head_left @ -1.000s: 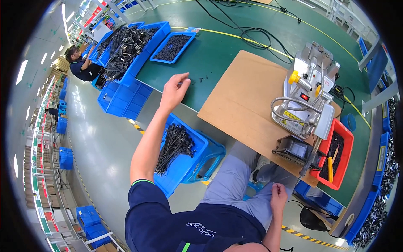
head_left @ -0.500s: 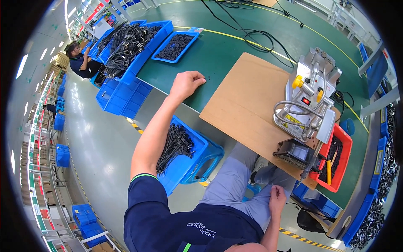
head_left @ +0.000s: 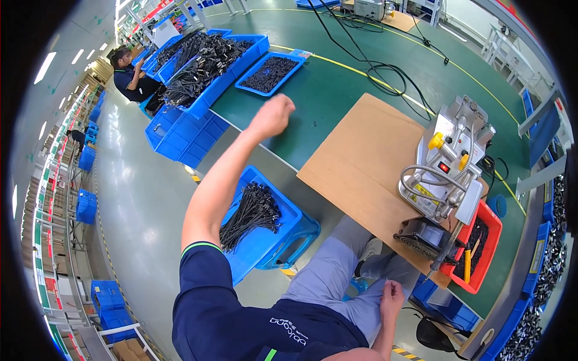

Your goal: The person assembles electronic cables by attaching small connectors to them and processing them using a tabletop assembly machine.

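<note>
Over the table (head_left: 301,144), the left hand (head_left: 274,115) curls near the tray (head_left: 251,91) of black parts (head_left: 271,73), its fingertips too obscured to tell whether they grip anything, while the right hand (head_left: 392,296) pinches its fingertips together by the trousers (head_left: 322,262), anything between them indistinct.

One flat blue tray (head_left: 250,91) of black pieces (head_left: 269,74), one red bin (head_left: 485,253), one yellow-handled tool (head_left: 467,265), two cardboard sheets (head_left: 361,156)
</note>
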`<state>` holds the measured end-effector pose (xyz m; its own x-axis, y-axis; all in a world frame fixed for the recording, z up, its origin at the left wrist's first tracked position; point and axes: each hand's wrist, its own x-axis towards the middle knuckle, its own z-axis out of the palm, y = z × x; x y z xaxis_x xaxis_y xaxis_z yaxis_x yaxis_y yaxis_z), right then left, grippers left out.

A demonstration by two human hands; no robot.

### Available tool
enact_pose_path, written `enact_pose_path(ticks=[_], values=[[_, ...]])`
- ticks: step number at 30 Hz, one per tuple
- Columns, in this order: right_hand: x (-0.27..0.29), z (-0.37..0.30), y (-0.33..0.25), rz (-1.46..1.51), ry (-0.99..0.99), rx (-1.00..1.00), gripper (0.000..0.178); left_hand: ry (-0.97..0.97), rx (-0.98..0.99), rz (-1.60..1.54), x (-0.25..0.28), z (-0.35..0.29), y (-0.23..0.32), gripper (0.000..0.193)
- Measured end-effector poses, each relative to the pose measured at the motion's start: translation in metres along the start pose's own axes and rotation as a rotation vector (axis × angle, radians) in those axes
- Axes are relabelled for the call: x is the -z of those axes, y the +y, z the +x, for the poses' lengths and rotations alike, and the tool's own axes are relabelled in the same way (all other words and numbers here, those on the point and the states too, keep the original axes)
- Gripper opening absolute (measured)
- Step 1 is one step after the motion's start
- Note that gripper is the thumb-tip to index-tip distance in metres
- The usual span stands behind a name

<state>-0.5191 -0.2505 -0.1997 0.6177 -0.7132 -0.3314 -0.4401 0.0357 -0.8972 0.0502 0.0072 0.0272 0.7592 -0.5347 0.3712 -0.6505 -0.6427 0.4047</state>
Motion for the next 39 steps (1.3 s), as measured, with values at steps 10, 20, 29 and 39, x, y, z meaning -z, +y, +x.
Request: enact_pose_path(ticks=[10, 20, 29, 39], values=[[-0.009, -0.001, -0.012, -0.027, 0.003, -0.042, 0.017, 0.413, 0.116, 0.097, 0.041, 0.082, -0.08, 0.026], [-0.003, 0.005, -0.01, -0.051, -0.002, -0.056, 0.017, -0.148, 0.271, 0.001, -0.018, 0.004, 0.048, 0.046], [0.0, 0.001, -0.004, -0.04, 0.023, -0.037, 0.016, -0.242, 0.185, 0.142, -0.034, 0.014, 0.049, 0.035], [-0.007, 0.004, -0.006, -0.009, 0.036, -0.09, 0.017, 0.166, 0.384, 0.011, 0.021, 0.072, -0.052, 0.034]])
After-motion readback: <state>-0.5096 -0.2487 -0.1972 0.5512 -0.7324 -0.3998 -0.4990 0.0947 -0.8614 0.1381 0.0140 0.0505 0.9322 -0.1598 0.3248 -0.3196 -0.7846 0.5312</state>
